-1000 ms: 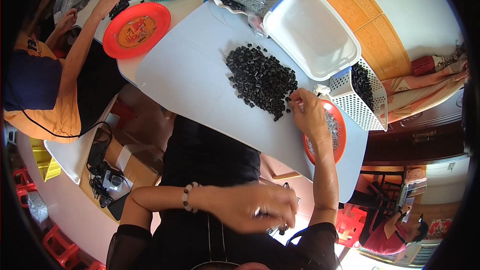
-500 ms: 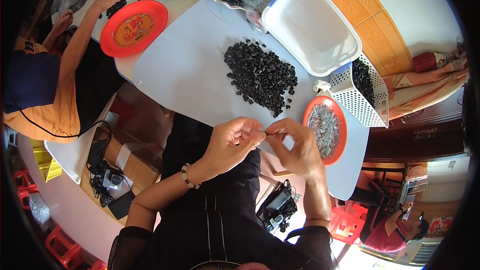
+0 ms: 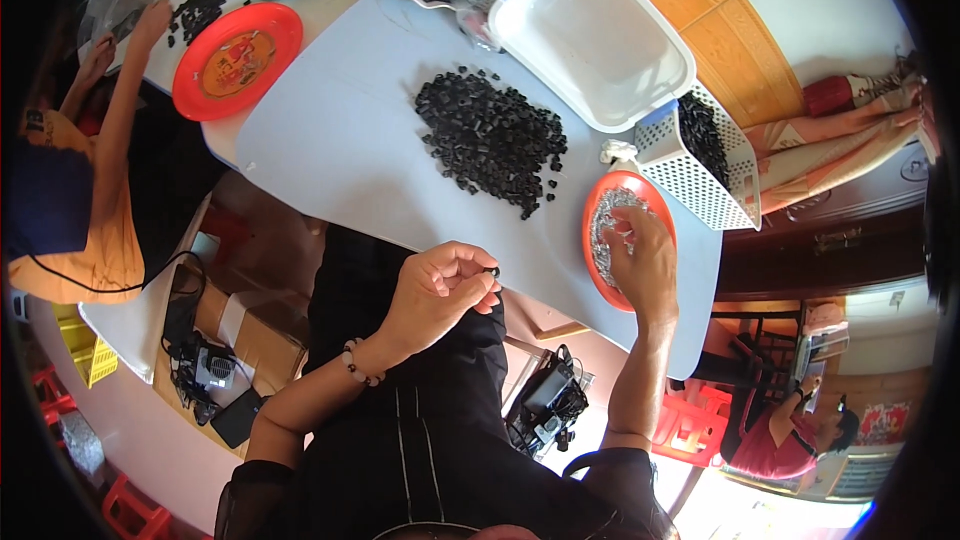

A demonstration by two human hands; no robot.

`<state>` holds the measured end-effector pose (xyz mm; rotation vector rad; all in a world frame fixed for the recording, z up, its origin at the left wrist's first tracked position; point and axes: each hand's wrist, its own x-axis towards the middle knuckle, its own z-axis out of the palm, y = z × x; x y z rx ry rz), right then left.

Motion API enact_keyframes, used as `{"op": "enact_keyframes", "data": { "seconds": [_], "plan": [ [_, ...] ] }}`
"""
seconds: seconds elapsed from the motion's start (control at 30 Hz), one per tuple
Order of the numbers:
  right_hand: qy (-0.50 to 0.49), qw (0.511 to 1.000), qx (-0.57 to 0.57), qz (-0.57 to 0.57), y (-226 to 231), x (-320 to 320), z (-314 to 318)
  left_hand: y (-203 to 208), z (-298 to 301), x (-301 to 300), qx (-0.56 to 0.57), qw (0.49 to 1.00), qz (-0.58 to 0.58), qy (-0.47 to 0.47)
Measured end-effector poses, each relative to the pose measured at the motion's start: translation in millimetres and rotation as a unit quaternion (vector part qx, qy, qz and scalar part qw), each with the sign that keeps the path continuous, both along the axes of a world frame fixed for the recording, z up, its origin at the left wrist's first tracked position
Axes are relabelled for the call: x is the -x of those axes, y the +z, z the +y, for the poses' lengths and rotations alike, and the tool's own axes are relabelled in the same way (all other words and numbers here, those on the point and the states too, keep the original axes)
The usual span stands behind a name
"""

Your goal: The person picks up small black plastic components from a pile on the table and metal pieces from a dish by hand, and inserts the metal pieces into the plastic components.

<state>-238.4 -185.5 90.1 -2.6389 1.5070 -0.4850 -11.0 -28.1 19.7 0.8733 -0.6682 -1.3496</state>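
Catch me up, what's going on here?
The left hand pinches a small black part at the near edge of the table. The right hand is over the orange bowl, fingers down at its silvery bits; whether it has picked any up is hard to tell. A loose black pile lies mid-table, with a white tub beyond it. At upper left, a co-worker's hand is near more black parts.

Parts pile (image 3: 490,140) on table (image 3: 330,130), dish (image 3: 628,181) right, tub (image 3: 600,40) behind
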Motion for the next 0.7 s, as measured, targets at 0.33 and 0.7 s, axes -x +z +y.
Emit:
{"op": "enact_keyframes", "data": {
  "seconds": [0.33, 0.7],
  "plan": [
    [-0.045, 0.996, -0.066, -0.045, -18.0, 10.9, -7.5, -3.3, 0.8, 4.7, -0.032, 0.999, -0.004, -0.032],
    [-0.038, 0.975, -0.109, -0.191, -15.7, 20.7, -15.4, -2.2, 3.6, 2.7, -0.058, 0.997, 0.028, -0.037]
  ]
}}
